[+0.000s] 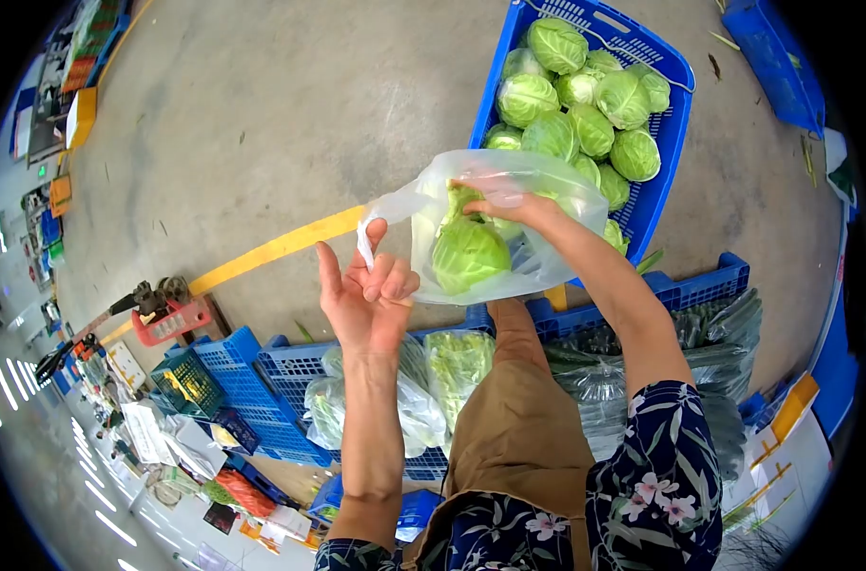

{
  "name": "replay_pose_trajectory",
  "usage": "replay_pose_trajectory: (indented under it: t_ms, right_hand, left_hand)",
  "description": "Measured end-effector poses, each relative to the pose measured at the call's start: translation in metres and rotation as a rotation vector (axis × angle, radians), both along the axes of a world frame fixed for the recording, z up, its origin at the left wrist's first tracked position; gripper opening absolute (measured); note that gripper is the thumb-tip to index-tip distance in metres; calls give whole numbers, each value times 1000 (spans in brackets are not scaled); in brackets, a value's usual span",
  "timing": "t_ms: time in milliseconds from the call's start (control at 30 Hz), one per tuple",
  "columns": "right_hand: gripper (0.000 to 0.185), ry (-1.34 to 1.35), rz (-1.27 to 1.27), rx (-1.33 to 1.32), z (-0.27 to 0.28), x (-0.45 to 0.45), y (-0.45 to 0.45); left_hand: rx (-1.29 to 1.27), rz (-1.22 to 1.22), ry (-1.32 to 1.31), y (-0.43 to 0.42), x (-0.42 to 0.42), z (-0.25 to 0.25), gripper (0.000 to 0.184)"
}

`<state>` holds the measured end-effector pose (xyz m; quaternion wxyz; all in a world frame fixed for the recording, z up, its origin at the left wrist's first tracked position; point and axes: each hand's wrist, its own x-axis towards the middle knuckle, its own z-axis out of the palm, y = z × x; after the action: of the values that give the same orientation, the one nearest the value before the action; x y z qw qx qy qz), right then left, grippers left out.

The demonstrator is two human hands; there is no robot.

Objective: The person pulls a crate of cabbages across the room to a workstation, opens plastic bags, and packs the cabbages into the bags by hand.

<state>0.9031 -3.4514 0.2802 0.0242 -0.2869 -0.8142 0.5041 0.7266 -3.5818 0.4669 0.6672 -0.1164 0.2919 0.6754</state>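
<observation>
My left hand (368, 293) is raised left of a clear plastic bag (537, 171), with the bag's twisted handle hooked on the index finger. The thumb stands apart and the other fingers are curled. My right hand (505, 207) is inside the bag, its thumb and fingers closed about pale green leaves at the top of a cabbage (471, 255). That cabbage sits in the bottom of the bag, seen through the film. Behind the bag, a blue crate (677, 143) holds several loose cabbages (593, 130), some hidden by the bag.
Blue plastic pallets (295, 366) lie across the front, bearing bagged leafy greens (459, 366) and dark green vegetables in clear film (623, 381). A yellow line (281, 247) crosses the concrete floor. A red-handled trolley (173, 322) stands left; another blue crate (775, 62) is upper right.
</observation>
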Motion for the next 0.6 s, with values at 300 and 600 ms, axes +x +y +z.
replay_pose_trajectory:
  t_ms: [300,600]
  right_hand:
    - [36,247,-31,193,-20,17,-30]
    - [35,-81,195,212,-14,9,-28]
  left_hand:
    - [-2,13,-4,-1,-1,0,64]
    - [-26,37,4,-7,6,-4,61]
